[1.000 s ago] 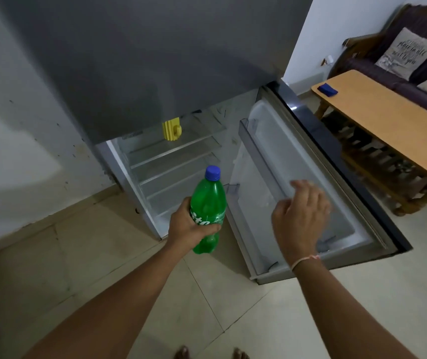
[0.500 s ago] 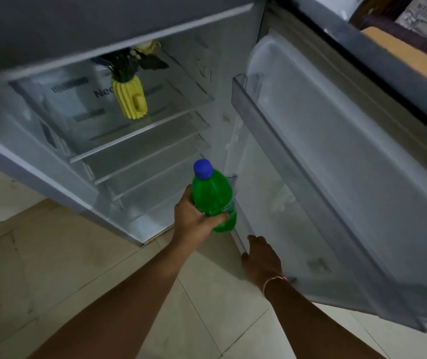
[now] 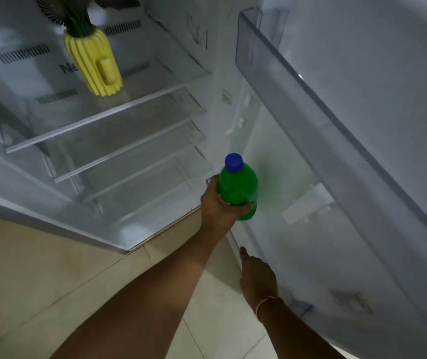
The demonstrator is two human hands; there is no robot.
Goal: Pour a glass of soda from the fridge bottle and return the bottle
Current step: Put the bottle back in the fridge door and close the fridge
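Note:
My left hand (image 3: 221, 206) grips a green soda bottle (image 3: 238, 189) with a blue cap, upright, at the lower door rack of the open fridge. The bottle's lower part is hidden behind my fingers and the rack's clear wall. My right hand (image 3: 257, 277) rests on the bottom inner edge of the fridge door (image 3: 362, 177), fingers stretched forward along it. No glass is in view.
Inside the fridge, a yellow ribbed vase (image 3: 94, 66) with dark leaves stands on the top glass shelf (image 3: 108, 112). Bare shelves lie below it. A clear upper door bin (image 3: 272, 60) juts out on the right. Tiled floor (image 3: 38, 268) spreads below.
My head has come lower and closer to the fridge. The left hand has carried the bottle right and forward toward the door rack. The right hand dropped from mid-air onto the door's lower edge.

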